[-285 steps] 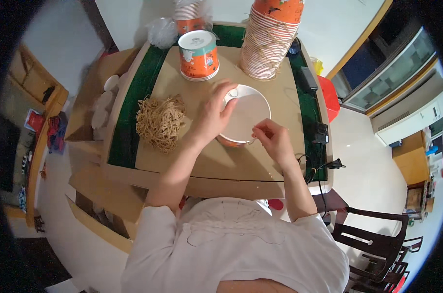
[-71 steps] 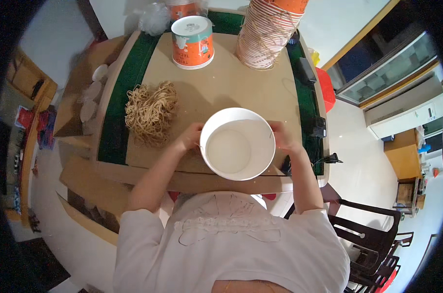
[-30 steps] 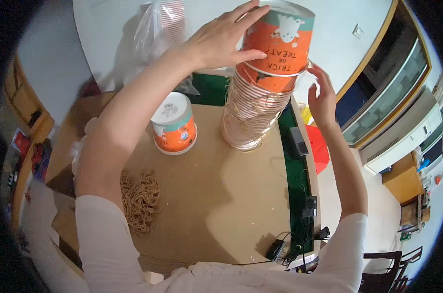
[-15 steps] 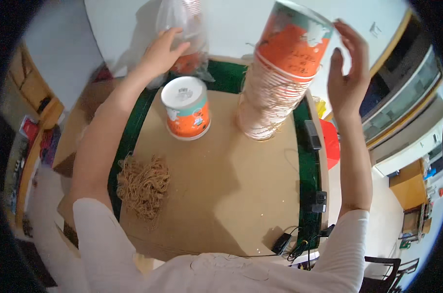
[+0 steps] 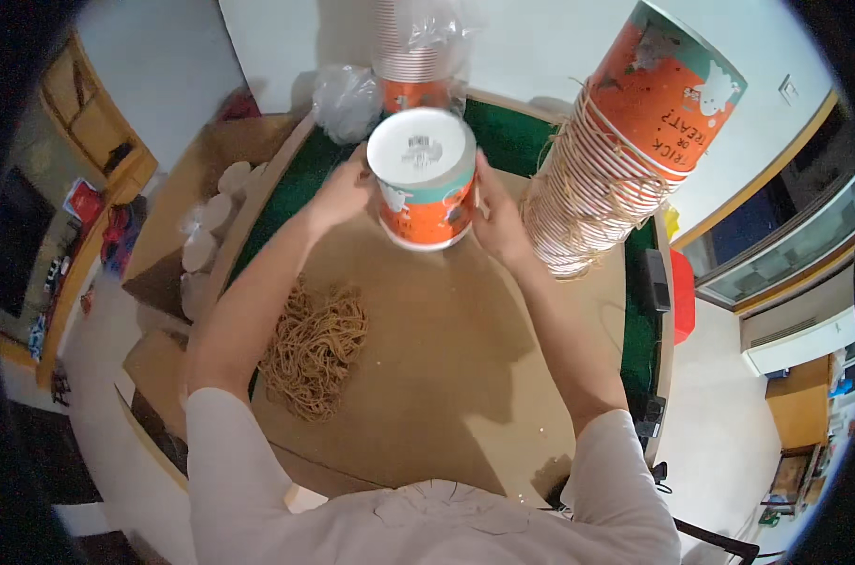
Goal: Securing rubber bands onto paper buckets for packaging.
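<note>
An upside-down orange and teal paper bucket (image 5: 426,212) with a white base is between my two hands, above the far middle of the cardboard-topped table. My left hand (image 5: 345,193) grips its left side, the fingers partly hidden behind it. On its right side, my right hand (image 5: 498,218) presses with the fingers close together. Just right of that hand, a tall stack of similar upside-down buckets (image 5: 672,99) leans outward, with twine handles hanging around its rims. A tangled heap of brown twine (image 5: 316,353) lies near my left forearm.
Another bucket stack (image 5: 413,92), partly in clear plastic, stands at the back beside a crumpled plastic bag (image 5: 345,105). A cardboard box (image 5: 159,268) holding white round items is left of the table. Black adapters (image 5: 654,281) sit on the green right edge.
Both hands have come from the two stacks to the single bucket and now hold it between them. The plastic around the rear stack has slipped, baring more rims. The view has shifted.
</note>
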A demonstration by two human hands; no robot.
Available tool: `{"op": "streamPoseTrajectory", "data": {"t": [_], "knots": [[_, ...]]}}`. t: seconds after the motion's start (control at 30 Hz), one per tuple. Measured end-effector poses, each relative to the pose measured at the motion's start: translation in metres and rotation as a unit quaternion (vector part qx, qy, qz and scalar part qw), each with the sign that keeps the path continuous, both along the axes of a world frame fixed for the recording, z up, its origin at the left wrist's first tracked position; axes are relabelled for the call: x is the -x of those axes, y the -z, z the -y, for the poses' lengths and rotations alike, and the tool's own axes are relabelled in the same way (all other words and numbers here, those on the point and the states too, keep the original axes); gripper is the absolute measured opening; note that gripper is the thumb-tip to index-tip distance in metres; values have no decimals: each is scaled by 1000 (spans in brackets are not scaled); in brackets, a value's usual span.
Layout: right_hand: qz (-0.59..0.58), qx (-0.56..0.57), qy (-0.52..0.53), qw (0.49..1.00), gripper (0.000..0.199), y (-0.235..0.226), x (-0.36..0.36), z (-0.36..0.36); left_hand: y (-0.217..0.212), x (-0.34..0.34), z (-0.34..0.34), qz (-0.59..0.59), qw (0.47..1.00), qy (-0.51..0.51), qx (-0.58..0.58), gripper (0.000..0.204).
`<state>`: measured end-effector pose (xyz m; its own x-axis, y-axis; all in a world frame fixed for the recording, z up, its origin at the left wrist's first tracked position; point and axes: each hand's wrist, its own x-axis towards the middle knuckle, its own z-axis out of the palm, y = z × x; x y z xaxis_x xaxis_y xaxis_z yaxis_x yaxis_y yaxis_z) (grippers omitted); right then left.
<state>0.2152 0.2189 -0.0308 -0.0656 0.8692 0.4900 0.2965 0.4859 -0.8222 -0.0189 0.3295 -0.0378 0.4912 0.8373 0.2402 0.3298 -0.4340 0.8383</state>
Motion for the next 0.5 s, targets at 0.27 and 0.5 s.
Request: {"op": "streamPoseTrajectory", "data": {"t": [0.27, 0.5], "knots": [[-301, 161, -35, 939, 33, -69, -11, 54, -102, -2, 97, 294, 950, 0, 108, 43], [-378, 170, -19, 910, 67, -58, 18, 181, -67, 11, 245, 392, 912, 21, -121, 36]]}}
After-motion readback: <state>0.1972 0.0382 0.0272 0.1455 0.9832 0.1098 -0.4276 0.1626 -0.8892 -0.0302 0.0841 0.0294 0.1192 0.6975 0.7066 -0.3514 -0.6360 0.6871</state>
